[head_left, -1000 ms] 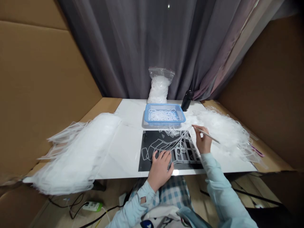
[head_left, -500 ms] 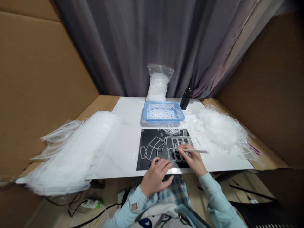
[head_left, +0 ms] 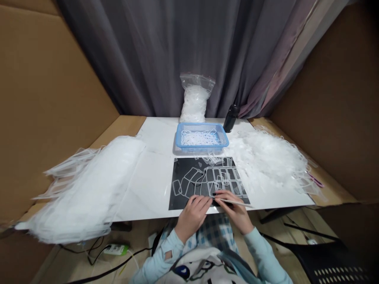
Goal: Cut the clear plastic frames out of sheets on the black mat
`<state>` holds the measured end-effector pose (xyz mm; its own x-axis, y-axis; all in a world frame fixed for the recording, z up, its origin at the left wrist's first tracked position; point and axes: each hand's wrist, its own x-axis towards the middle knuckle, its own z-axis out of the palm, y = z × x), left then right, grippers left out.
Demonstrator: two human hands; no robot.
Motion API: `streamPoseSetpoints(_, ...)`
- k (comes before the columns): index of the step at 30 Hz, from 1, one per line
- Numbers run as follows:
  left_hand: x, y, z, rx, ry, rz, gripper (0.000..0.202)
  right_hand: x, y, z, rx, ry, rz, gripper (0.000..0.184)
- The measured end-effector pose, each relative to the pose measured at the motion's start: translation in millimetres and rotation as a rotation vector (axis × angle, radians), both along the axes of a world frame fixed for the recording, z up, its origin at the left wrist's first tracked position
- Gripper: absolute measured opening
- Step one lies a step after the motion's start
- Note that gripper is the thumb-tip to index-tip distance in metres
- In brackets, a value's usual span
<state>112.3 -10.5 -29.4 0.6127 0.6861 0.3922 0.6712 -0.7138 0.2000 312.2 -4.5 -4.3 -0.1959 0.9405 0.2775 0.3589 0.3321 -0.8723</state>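
Observation:
A black mat (head_left: 175,202) lies near the table's front edge, with a sheet of joined translucent plastic frames (head_left: 209,174) spread across it. My left hand (head_left: 194,215) is at the mat's lower edge, fingers bent together and thumb hidden; whatever it pinches is out of sight. Close beside it, my right hand (head_left: 235,211) grips a slim pale pen-shaped tool (head_left: 241,204) whose shaft points to the right. Its tip end is near my left fingertips, and I cannot make out the tip itself. Small loose frame pieces (head_left: 214,159) lie along the mat's top edge.
Behind the mat stands a blue basket (head_left: 203,146) holding white pieces. A zip bag (head_left: 194,103) of white pieces and a black bottle (head_left: 231,118) are farther back. Stacked plastic sheets (head_left: 97,185) lie left; a tangled translucent heap (head_left: 272,157) lies right. Cardboard walls (head_left: 328,106) flank the table.
My right hand has moved down and left with the tool, close to my left fingertips. My left fingers have drawn together, and the thumb is now hidden. The view has shifted slightly.

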Motion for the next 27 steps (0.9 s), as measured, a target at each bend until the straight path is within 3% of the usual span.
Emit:
streamPoseSetpoints(10,0,1,-0.8,0.017,-0.044,-0.012,0.042,-2,2,-3.1,0.098,-0.065,0.024,0.014)
streamPoseSetpoints(15,1,0,0.1,0.004,-0.057,-0.002,0.037,-3,1,-9.1,0.2,-0.269,0.109,0.023)
streamPoseSetpoints(21,2,0,-0.3,0.016,-0.073,-0.004,0.032,-6,0,-19.3,0.326,-0.491,0.065,0.027)
streamPoseSetpoints(24,3,0,0.2,0.001,-0.071,-0.004,0.037,1,13,-18.7,0.361,-0.495,0.024,0.028)
streamPoseSetpoints(27,3,0,1.4,-0.011,-0.064,-0.007,0.04,16,39,-6.2,0.415,-0.483,-0.067,0.029)
